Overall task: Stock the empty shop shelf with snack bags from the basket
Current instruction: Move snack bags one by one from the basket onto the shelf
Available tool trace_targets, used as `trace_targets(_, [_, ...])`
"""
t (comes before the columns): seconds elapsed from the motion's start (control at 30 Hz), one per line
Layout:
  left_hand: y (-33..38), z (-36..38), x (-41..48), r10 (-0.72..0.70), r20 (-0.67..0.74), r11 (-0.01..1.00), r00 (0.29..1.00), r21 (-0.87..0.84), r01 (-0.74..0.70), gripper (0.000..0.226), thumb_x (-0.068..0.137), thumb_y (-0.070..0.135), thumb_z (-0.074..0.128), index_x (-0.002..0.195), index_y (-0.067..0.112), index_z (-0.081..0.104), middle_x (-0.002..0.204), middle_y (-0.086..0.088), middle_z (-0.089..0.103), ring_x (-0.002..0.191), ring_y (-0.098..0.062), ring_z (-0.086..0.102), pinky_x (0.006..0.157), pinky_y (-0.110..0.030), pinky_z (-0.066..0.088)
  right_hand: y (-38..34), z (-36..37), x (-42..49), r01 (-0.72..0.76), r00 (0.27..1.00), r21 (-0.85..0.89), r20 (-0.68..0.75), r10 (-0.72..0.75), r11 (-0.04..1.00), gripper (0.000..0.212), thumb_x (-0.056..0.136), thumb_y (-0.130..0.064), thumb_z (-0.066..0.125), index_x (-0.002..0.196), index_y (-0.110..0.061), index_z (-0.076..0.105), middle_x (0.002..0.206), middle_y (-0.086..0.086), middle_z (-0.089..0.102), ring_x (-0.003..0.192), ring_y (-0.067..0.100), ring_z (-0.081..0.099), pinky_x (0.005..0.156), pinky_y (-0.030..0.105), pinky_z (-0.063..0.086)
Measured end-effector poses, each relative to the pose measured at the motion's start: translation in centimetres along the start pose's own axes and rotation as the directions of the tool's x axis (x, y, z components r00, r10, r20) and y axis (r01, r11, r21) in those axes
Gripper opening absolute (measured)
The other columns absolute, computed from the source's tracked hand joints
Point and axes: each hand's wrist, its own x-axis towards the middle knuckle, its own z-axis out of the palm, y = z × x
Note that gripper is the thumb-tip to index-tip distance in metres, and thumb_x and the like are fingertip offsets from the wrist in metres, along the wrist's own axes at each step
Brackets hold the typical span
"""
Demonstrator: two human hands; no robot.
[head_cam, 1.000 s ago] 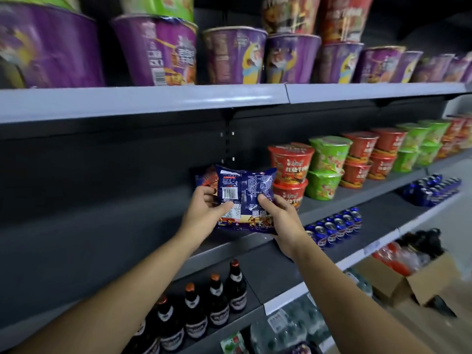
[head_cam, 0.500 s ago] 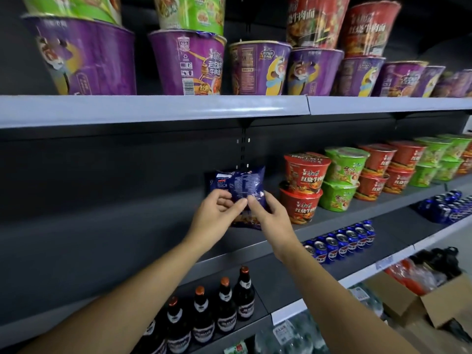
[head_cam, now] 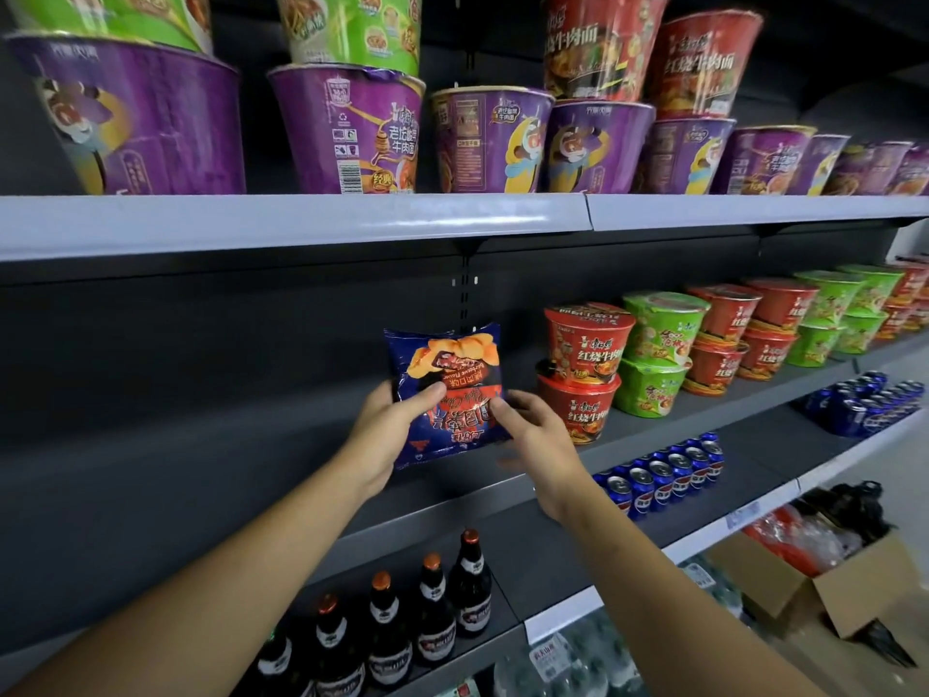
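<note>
The snack bag (head_cam: 445, 394) stands over the middle shelf (head_cam: 176, 520), close to the shelf's front edge and just left of the stacked noodle bowls (head_cam: 583, 344). A narrow gap shows between the bag's right edge and the nearest red bowl. The bag's print reads upside down. Whether its lower edge rests on the shelf cannot be told.

The left hand (head_cam: 389, 430) holds the bag by its lower left part, thumb across the front and fingers behind it. The right hand (head_cam: 535, 445) has its thumb on the bag's lower right part. Its fingers are blurred below the bag's corner, so I cannot tell whether they close on it.

To the left of the bag the middle shelf runs bare from back panel to front edge, all the way to the picture's left side. To the right it is filled with red and green bowls, two high, in rows out to the far end.

The upper shelf (head_cam: 301, 223) hangs well above the top of the bag. Its grey front edge carries a row of purple noodle tubs (head_cam: 347, 128), with green and red tubs stacked on them.

On the shelf below, blue cans (head_cam: 663, 475) stand in a tight block under the bowls, and dark bottles (head_cam: 432, 611) line up beneath the forearms. A cardboard box (head_cam: 824, 591) sits on the floor at lower right, flaps open, with clear and red wrapped goods inside
</note>
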Motion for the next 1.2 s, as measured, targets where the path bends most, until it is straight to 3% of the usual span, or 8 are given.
trace_targets(0.13, [0.3, 0.0, 0.0, -0.022, 0.027, 1.000, 0.999, 0.014, 0.021, 0.030, 0.086, 0.035, 0.071, 0.110, 0.017, 0.068, 0.107, -0.006, 0.077, 0.094, -0.022, 0.074, 0.085, -0.035, 0.055, 0.4, -0.1, 0.3, 0.021, 1.000, 0.026, -0.013, -0.021, 0.999, 0.010, 0.099, -0.021, 0.063, 0.107, -0.015, 0.062, 0.099, 0.012, 0.072, 0.067, 0.022, 0.064, 0.056, 0.032, 0.056])
trace_targets(0.27, [1.8, -1.7, 1.0, 0.067, -0.018, 0.983, 0.998, 0.175, -0.063, 0.049, 0.076, 0.066, 0.070, 0.103, 0.025, 0.069, 0.086, 0.012, 0.076, 0.091, -0.018, 0.068, 0.082, -0.035, 0.048, 0.1, -0.9, 1.3, 0.065, 0.996, -0.084, -0.054, -0.069, 0.994, 0.020, 0.095, -0.016, 0.068, 0.114, -0.016, 0.065, 0.102, 0.007, 0.072, 0.078, 0.018, 0.065, 0.055, 0.027, 0.050])
trace_targets(0.43, [2.0, -2.7, 1.7, -0.062, 0.183, 0.808, 0.981, 0.586, -0.058, 0.084, 0.060, 0.063, 0.086, 0.128, 0.021, 0.062, 0.121, 0.004, 0.071, 0.113, -0.011, 0.066, 0.098, -0.028, 0.051, -1.1, -0.5, 2.9, 0.173, 0.984, -0.086, -0.013, -0.175, 0.981, 0.043, 0.090, -0.014, 0.074, 0.131, -0.024, 0.064, 0.125, 0.003, 0.065, 0.109, 0.020, 0.067, 0.084, 0.034, 0.058])
trace_targets(0.53, [1.4, -2.3, 1.7, 0.016, 0.065, 0.889, 0.998, 0.455, -0.044, 0.044, 0.078, 0.027, 0.084, 0.117, 0.017, 0.066, 0.108, 0.003, 0.074, 0.100, -0.012, 0.070, 0.081, -0.018, 0.053, -2.0, 0.0, 3.0, 0.223, 0.975, -0.016, -0.006, -0.223, 0.975, 0.062, 0.091, -0.018, 0.074, 0.147, -0.030, 0.049, 0.139, -0.006, 0.051, 0.124, 0.016, 0.055, 0.102, 0.041, 0.053])
trace_targets(0.7, [0.0, -1.6, 1.7, -0.091, -0.060, 0.991, 0.994, 0.096, 0.096, 0.037, 0.084, 0.005, 0.075, 0.118, 0.008, 0.062, 0.104, -0.014, 0.074, 0.083, -0.025, 0.074, 0.074, -0.038, 0.060, -0.7, 0.2, 3.2, 0.021, 0.986, -0.121, -0.161, -0.041, 0.992, 0.088, 0.085, -0.047, 0.076, 0.156, -0.021, 0.030, 0.154, 0.003, 0.042, 0.138, 0.024, 0.046, 0.108, 0.042, 0.047])
trace_targets(0.83, [-1.2, -1.0, 1.6, -0.173, -0.012, 0.984, 0.985, 0.048, 0.174, 0.037, 0.085, 0.016, 0.075, 0.119, 0.004, 0.065, 0.108, -0.016, 0.075, 0.100, -0.031, 0.073, 0.080, -0.045, 0.060, 1.2, 0.6, 3.8, -0.249, 0.966, 0.096, -0.046, 0.254, 0.964, 0.056, 0.089, -0.043, 0.073, 0.126, -0.005, 0.054, 0.105, 0.014, 0.069, 0.087, 0.031, 0.074, 0.068, 0.039, 0.061])
trace_targets(1.0, [-2.3, -2.3, 2.8, -0.276, 0.001, 0.949, 0.961, 0.158, 0.272, 0.057, 0.078, 0.072, 0.062, 0.109, 0.026, 0.072, 0.103, 0.002, 0.076, 0.102, -0.018, 0.068, 0.089, -0.038, 0.052, 2.5, -0.5, 5.7, -0.189, 0.970, 0.134, -0.131, 0.206, 0.973, 0.013, 0.092, -0.023, 0.073, 0.091, -0.015, 0.062, 0.097, 0.012, 0.070, 0.086, 0.031, 0.068, 0.070, 0.040, 0.059])
trace_targets(1.2, [-4.8, -3.2, 6.1, -0.123, -0.021, 0.895, 0.992, 0.429, 0.120, 0.018, 0.086, 0.025, 0.077, 0.100, 0.023, 0.066, 0.089, -0.007, 0.075, 0.074, -0.015, 0.068, 0.066, -0.024, 0.048, 3.6, 0.3, 9.5, -0.066, 0.975, -0.044, -0.215, 0.055, 0.997, 0.014, 0.093, -0.022, 0.070, 0.105, -0.027, 0.066, 0.109, 0.002, 0.073, 0.103, 0.025, 0.069, 0.094, 0.048, 0.056])
